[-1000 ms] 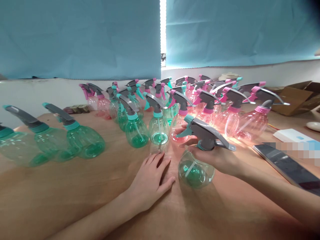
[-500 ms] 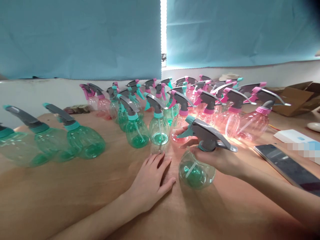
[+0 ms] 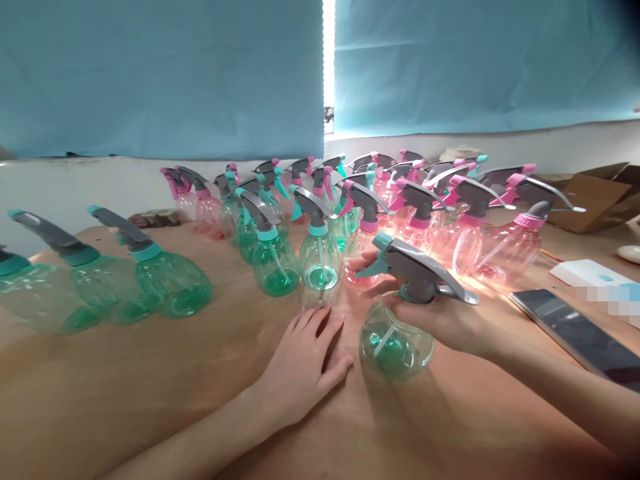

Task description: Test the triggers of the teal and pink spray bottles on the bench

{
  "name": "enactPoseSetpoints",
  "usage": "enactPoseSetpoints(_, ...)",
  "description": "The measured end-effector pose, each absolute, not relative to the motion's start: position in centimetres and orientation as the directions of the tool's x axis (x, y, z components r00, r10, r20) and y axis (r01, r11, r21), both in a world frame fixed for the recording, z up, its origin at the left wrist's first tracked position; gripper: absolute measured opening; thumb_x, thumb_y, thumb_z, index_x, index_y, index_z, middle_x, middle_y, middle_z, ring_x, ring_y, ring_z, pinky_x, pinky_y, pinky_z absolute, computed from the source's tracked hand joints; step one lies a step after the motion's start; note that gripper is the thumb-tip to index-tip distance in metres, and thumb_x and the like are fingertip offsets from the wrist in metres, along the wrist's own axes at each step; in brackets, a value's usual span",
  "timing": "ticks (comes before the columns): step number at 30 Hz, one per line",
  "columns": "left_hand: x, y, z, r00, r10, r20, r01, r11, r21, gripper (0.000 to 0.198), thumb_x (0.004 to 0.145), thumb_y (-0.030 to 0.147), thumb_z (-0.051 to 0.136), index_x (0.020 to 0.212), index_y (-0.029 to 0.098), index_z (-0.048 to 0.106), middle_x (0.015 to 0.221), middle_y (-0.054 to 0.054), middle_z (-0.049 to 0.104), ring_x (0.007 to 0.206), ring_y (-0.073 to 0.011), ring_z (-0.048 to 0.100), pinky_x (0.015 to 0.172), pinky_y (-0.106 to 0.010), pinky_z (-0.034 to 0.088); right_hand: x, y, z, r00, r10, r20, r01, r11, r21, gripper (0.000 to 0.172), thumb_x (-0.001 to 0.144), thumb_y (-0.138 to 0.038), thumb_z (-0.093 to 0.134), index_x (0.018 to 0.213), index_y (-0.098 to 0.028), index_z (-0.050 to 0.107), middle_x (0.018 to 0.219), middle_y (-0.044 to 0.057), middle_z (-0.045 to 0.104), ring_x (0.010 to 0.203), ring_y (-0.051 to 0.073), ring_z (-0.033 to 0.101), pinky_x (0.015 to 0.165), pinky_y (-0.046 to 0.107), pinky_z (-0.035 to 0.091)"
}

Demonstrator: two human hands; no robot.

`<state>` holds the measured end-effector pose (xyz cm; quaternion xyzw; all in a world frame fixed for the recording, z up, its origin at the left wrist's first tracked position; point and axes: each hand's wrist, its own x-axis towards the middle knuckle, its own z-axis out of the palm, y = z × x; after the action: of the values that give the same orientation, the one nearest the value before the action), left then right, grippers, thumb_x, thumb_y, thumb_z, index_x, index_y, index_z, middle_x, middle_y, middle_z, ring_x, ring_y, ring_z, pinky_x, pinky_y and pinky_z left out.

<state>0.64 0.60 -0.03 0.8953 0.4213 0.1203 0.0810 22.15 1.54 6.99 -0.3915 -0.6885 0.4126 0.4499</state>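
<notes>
My right hand (image 3: 440,320) grips a green spray bottle (image 3: 395,350) around its neck, just under the grey and teal trigger head. The bottle is clear green plastic with a pale tube inside, and it stands nearly upright at the front right of the wooden table (image 3: 200,373). Flat on the tabletop, palm down with fingers spread, rests my left hand (image 3: 305,367), holding nothing. Just beyond its fingertips is another green spray bottle (image 3: 320,260), with a second green bottle (image 3: 275,267) to its left. A pink spray bottle (image 3: 357,250) stands behind my right hand's fingers.
Several pink and green spray bottles crowd the table's back, and more green bottles (image 3: 173,283) stand at the left. A phone (image 3: 575,333), a white box (image 3: 585,273) and an open cardboard box (image 3: 595,200) lie to the right. Blue blinds (image 3: 160,80) hang behind.
Almost nothing differs. The whole view has shifted very slightly, while both hands and the held spray bottle keep their places.
</notes>
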Motion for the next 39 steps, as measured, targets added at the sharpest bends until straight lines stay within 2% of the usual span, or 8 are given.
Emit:
enactPoseSetpoints(7,0.63,0.62,-0.01,0.616,0.777,0.132,0.736,-0.627,0.255,0.049,0.092,0.040,0.054,0.135,0.017,0.049,0.141,-0.015,0.047,0.128,-0.0331,0.042,0.105,-0.052,0.035,22.31,1.49,6.77,-0.297,0.909,0.294,0.172,0.353,-0.920,0.051,0.073,-0.012,0.054,0.120,-0.030,0.059,0.119,0.003,0.066,0.094,0.020,0.068,0.081,0.034,0.055)
enactPoseSetpoints(11,0.57,0.63,-0.12,0.616,0.776,0.140,0.734,-0.629,0.258,0.049,0.092,0.040,0.055,0.135,0.017,0.050,0.141,-0.015,0.047,0.128,-0.0335,0.042,0.105,-0.052,0.036,22.44,1.53,6.61,-0.296,0.911,0.289,0.184,0.351,-0.918,0.052,0.072,-0.010,0.053,0.120,-0.029,0.058,0.103,0.001,0.069,0.084,0.017,0.067,0.076,0.031,0.055)
enactPoseSetpoints(16,0.63,0.58,-0.03,0.618,0.776,0.123,0.740,-0.628,0.241,0.050,0.092,0.039,0.054,0.135,0.015,0.049,0.142,-0.015,0.046,0.129,-0.0330,0.041,0.106,-0.052,0.035,22.55,1.54,6.66,-0.294,0.918,0.266,0.241,0.341,-0.909,0.045,0.072,-0.012,0.053,0.114,-0.027,0.060,0.083,-0.001,0.067,0.076,0.015,0.064,0.073,0.029,0.054)
enactPoseSetpoints(20,0.63,0.55,-0.03,0.619,0.774,0.130,0.739,-0.631,0.238,0.049,0.093,0.040,0.053,0.135,0.016,0.049,0.142,-0.015,0.046,0.129,-0.0333,0.041,0.105,-0.052,0.036,22.49,1.58,6.80,-0.282,0.921,0.269,0.300,0.351,-0.887,0.039,0.070,-0.012,0.051,0.105,-0.027,0.061,0.081,-0.001,0.068,0.075,0.016,0.066,0.071,0.029,0.054)
enactPoseSetpoints(24,0.64,0.54,-0.08,0.620,0.775,0.124,0.742,-0.630,0.228,0.049,0.092,0.039,0.054,0.135,0.014,0.050,0.142,-0.016,0.046,0.130,-0.0337,0.041,0.105,-0.053,0.036,22.25,1.65,7.01,-0.253,0.910,0.328,0.262,0.391,-0.883,0.033,0.066,-0.013,0.051,0.094,-0.026,0.058,0.082,-0.001,0.068,0.078,0.018,0.069,0.065,0.027,0.055)
enactPoseSetpoints(30,0.64,0.65,-0.07,0.620,0.775,0.123,0.746,-0.631,0.214,0.049,0.092,0.040,0.054,0.135,0.014,0.050,0.143,-0.016,0.045,0.131,-0.0335,0.040,0.107,-0.053,0.035,21.98,1.61,7.48,-0.218,0.886,0.410,0.317,0.462,-0.828,0.020,0.064,-0.014,0.049,0.080,-0.024,0.056,0.077,-0.001,0.064,0.072,0.015,0.066,0.059,0.024,0.052)
enactPoseSetpoints(34,0.60,0.68,-0.15,0.620,0.773,0.132,0.746,-0.633,0.206,0.049,0.093,0.040,0.053,0.134,0.015,0.050,0.144,-0.016,0.045,0.130,-0.0336,0.041,0.106,-0.054,0.035,22.21,1.58,7.31,-0.234,0.888,0.396,0.308,0.454,-0.836,0.017,0.065,-0.015,0.050,0.079,-0.023,0.055,0.075,-0.001,0.065,0.062,0.013,0.061,0.054,0.023,0.049)
enactPoseSetpoints(39,0.61,0.64,-0.17,0.621,0.773,0.130,0.744,-0.633,0.212,0.049,0.092,0.041,0.054,0.134,0.015,0.050,0.143,-0.016,0.045,0.130,-0.0334,0.041,0.106,-0.053,0.035,22.33,1.64,7.16,-0.250,0.891,0.380,0.274,0.442,-0.854,0.020,0.064,-0.015,0.050,0.082,-0.024,0.057,0.080,0.001,0.066,0.072,0.017,0.065,0.061,0.027,0.052)
